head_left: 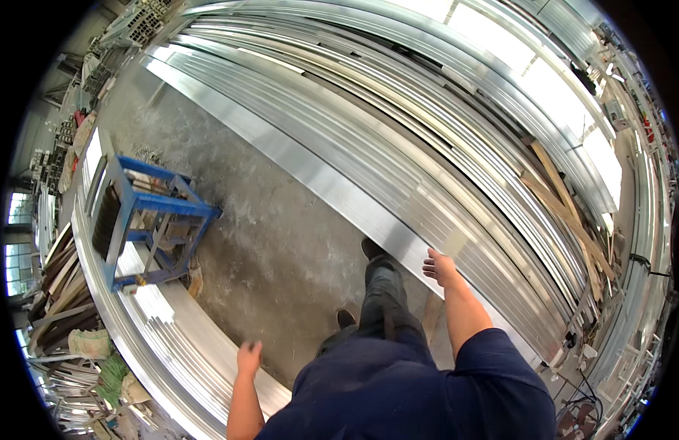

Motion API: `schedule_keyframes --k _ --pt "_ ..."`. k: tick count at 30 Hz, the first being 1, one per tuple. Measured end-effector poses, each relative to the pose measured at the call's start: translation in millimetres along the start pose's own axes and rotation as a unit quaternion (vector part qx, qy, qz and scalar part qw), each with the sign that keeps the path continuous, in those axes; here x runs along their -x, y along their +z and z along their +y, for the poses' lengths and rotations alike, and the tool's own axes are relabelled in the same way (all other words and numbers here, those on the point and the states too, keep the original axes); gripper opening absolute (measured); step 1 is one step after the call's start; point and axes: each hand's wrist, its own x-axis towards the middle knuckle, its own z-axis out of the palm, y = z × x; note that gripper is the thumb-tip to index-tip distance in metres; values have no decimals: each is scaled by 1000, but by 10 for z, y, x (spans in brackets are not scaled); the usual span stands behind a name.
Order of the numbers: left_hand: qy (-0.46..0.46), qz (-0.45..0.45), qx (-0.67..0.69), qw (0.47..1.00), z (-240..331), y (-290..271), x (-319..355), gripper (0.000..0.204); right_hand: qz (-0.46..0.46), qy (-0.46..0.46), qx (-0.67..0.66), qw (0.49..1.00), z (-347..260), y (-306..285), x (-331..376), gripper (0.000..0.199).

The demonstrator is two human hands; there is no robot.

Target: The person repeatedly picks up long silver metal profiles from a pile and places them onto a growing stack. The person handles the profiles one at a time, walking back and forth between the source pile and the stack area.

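Observation:
My right hand (pixel 439 268) hangs over the near edge of a long stack of silvery metal profiles (pixel 310 172). Its fingers are loosely bent and apart, with nothing in them; whether it touches the metal I cannot tell. Low on the left, my left hand (pixel 249 358) hangs beside another pile of pale metal bars (pixel 171 323). Its fingers are slightly smeared but look apart, and no object shows in them. The outermost profile of the right-hand stack is broad, flat and shiny, running from far left to near right.
A blue metal frame stand (pixel 163 205) is on the concrete floor (pixel 273 249) to the left. Wooden strips (pixel 566 209) lie across the profiles at right. Scrap lengths (pixel 57 282) and a green bundle (pixel 113 378) fill the left edge. Dark cables (pixel 592 400) lie at lower right.

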Motion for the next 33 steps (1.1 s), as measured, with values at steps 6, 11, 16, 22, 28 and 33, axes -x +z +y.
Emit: schedule_keyframes --k 6,11,16,22,28,33 --pt "-214 -284 -167 920 313 235 663 41 58 -28 36 997 -997 627 -1886 60" --pt "-350 -161 -47 922 871 357 638 47 113 -16 -12 993 -1610 1125 -2537 52" --pt "-238 -106 2 965 1489 628 -77 44 39 66 -151 986 -1696 1066 -2746 49" --pt "29 -174 -121 977 2925 1251 -1047 47 52 123 -162 978 -1639 1032 -2424 43" --pt "-68 -226 188 953 3215 2060 -1504 53 -68 144 -184 970 -1002 1439 -600 28" --pt "-187 -223 588 755 3217 1781 -1414 61 -375 216 -48 900 -746 1938 1113 23"
